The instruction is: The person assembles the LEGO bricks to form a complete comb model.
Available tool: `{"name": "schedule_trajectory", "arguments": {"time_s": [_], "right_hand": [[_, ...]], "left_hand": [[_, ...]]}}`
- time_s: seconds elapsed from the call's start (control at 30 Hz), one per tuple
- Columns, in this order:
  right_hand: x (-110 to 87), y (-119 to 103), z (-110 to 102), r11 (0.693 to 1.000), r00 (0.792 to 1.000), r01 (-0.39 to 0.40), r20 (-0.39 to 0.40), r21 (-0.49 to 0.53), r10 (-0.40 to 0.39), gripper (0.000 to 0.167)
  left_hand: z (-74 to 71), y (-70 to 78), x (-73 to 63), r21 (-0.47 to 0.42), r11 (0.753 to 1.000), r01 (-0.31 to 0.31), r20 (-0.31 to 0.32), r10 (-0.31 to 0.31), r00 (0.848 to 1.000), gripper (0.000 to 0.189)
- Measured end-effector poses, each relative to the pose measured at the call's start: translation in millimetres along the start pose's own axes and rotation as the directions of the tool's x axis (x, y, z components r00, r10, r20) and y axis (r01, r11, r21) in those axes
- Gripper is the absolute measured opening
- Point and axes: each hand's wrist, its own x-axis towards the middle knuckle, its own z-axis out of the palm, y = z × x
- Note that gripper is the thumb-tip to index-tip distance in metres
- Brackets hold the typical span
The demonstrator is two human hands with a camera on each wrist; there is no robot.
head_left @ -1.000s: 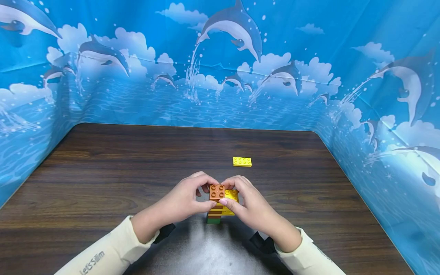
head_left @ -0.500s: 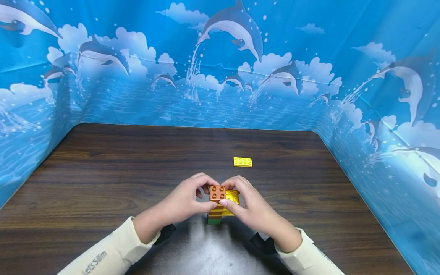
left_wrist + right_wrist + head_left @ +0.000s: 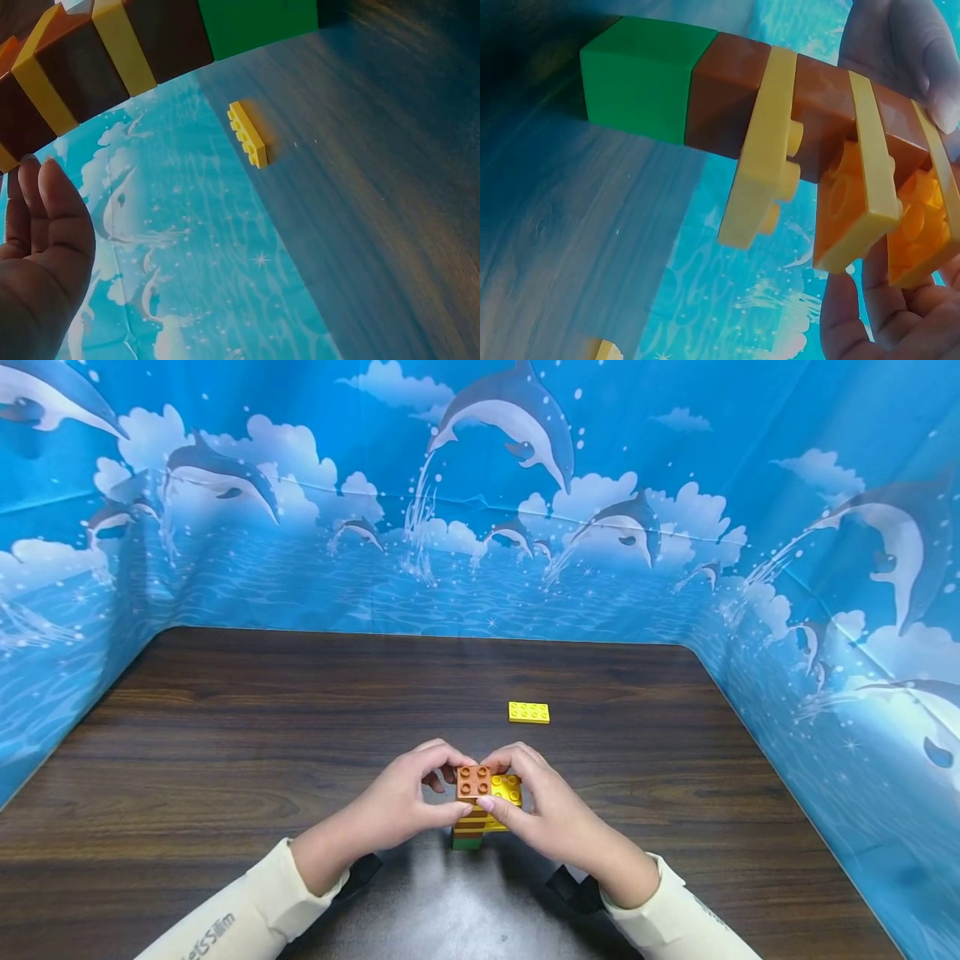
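Note:
A tower of toy bricks stands on the table before me, with a green brick (image 3: 467,843) at its foot. Brown bricks (image 3: 727,94) alternate with thin yellow plates (image 3: 761,150) above it, and the plates jut out to the right. Topmost sits an orange-brown brick (image 3: 473,782) with studs up, beside a jutting yellow plate (image 3: 507,787). My left hand (image 3: 420,789) pinches that top brick between thumb at the near side and index finger behind. From the right, my right hand (image 3: 536,797) grips the top at its near and far sides; its remaining fingers are partly hidden.
A loose yellow studded plate (image 3: 528,712) lies on the dark wooden table (image 3: 300,693), beyond the hands. A blue dolphin-print cloth (image 3: 480,585) hangs along the back and sides. Black straps (image 3: 576,889) circle both wrists.
Both hands keep their hold at the top of the tower. Only very slight shifts show; the tower and the loose yellow plate stay in place.

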Motion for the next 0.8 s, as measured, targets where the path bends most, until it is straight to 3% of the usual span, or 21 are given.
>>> {"name": "schedule_trajectory", "arguments": {"time_s": [0.37,0.8], "right_hand": [[2.7,4.1,-9.5,0.999,0.999,0.045,-0.002,-0.030,-0.045,0.032],[27.2,39.4,-30.3,0.995,0.990,-0.051,-0.136,-0.089,0.039,0.037]], "left_hand": [[0.9,-1.0,-0.8,-0.003,1.000,0.005,0.004,-0.005,1.000,0.032],[1.0,-1.2,-1.2,-0.007,1.000,0.027,0.009,-0.027,1.000,0.034]]}}
